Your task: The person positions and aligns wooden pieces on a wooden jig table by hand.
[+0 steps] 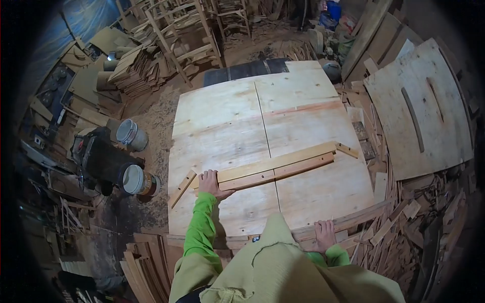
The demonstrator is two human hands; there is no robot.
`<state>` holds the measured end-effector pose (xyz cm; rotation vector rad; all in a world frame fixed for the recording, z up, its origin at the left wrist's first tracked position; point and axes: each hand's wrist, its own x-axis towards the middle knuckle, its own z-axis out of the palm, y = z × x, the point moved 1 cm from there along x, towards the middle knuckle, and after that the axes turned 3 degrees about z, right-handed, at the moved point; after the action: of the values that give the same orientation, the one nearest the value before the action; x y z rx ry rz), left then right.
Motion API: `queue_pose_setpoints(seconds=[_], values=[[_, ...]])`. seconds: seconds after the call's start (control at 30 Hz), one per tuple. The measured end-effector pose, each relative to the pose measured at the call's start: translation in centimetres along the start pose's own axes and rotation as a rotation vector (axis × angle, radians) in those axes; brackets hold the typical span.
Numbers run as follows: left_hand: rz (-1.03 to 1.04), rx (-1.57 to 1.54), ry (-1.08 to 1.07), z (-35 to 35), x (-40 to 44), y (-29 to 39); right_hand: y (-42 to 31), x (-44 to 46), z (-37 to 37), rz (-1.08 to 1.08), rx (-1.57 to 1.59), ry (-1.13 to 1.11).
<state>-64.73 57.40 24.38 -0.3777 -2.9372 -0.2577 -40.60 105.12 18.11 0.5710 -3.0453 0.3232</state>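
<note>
My left hand (209,184) lies over the left end of a long wooden piece (273,166), made of a pale upper strip and a redder lower strip, and grips it. The piece rests slightly slanted on the plywood tabletop (222,141). A short wooden strip (183,189) lies at an angle left of that hand, and another short strip (347,150) is at the long piece's right end. My right hand (325,233) rests on the table's near edge (353,218), fingers bent over it; nothing else shows in it.
Two buckets (132,134) (139,180) and a dark machine (101,156) stand at the left. Stacked boards (136,73) and wooden frames (187,35) are behind. A large plywood panel (422,111) leans at the right above scrap wood (389,237).
</note>
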Motion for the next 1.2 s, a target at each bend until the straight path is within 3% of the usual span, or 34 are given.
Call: queue_pose_setpoints(seconds=[0.97, 1.2], values=[[-0.039, 0.066, 0.020, 0.2, -0.4, 0.8, -0.6, -0.2, -0.9, 0.042, 0.040, -0.031], [0.044, 0.038, -0.045, 0.0, -0.4, -0.7, -0.5, -1.7, 0.9, 0.099, 0.093, 0.128]])
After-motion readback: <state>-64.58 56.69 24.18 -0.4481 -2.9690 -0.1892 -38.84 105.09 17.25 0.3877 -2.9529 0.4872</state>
